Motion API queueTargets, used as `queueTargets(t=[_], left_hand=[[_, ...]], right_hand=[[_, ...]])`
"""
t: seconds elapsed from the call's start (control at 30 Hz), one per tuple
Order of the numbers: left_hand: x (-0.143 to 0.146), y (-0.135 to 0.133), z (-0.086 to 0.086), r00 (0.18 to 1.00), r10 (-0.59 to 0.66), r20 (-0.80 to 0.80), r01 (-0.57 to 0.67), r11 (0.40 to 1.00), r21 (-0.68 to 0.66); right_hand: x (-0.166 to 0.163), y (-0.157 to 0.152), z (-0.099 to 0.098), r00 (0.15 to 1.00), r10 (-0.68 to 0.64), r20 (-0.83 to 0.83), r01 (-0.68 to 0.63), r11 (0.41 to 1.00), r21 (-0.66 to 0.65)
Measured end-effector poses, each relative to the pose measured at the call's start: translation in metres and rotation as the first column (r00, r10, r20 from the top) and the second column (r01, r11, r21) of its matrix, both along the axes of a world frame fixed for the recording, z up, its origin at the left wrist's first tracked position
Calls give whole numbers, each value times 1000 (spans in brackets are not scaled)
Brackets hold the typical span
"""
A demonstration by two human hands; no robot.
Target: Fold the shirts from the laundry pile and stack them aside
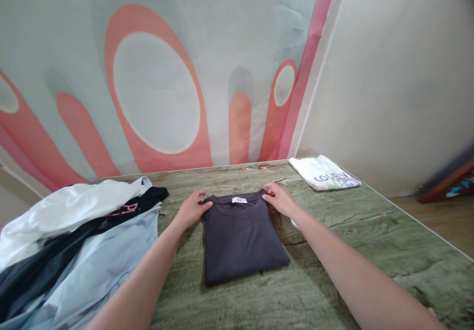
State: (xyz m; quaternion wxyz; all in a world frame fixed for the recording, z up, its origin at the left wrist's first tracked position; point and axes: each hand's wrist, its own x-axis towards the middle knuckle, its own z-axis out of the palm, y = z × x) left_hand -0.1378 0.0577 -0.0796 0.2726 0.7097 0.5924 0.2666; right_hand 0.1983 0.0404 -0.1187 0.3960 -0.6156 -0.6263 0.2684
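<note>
A dark grey T-shirt (240, 238) lies folded into a rectangle on the wooden table (333, 251), its collar with a white label facing away from me. My left hand (192, 207) pinches the shirt's far left corner. At the far right corner, my right hand (279, 198) grips the shoulder edge with curled fingers. Both forearms reach in from the bottom of the view.
A pile of loose clothes (74, 236), white, black and pale blue, covers the table's left side. A folded white shirt with "LOVELY" print (326, 173) lies at the far right corner. A wall with pink and grey shapes (155, 83) stands behind the table.
</note>
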Motion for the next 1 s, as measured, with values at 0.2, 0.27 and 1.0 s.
queueTargets(t=[0.2,0.27,1.0], left_hand=[[1,-1,-1,995,94,-19,-93,995,47],[0,-1,-2,990,131,-41,-128,989,71],[2,-2,-10,986,-26,-167,57,981,185]], right_hand=[[-7,0,-3,995,12,-104,-16,999,-41],[-10,-2,-3,992,21,-124,-28,998,-56],[-10,1,4,917,58,394,-66,998,8]])
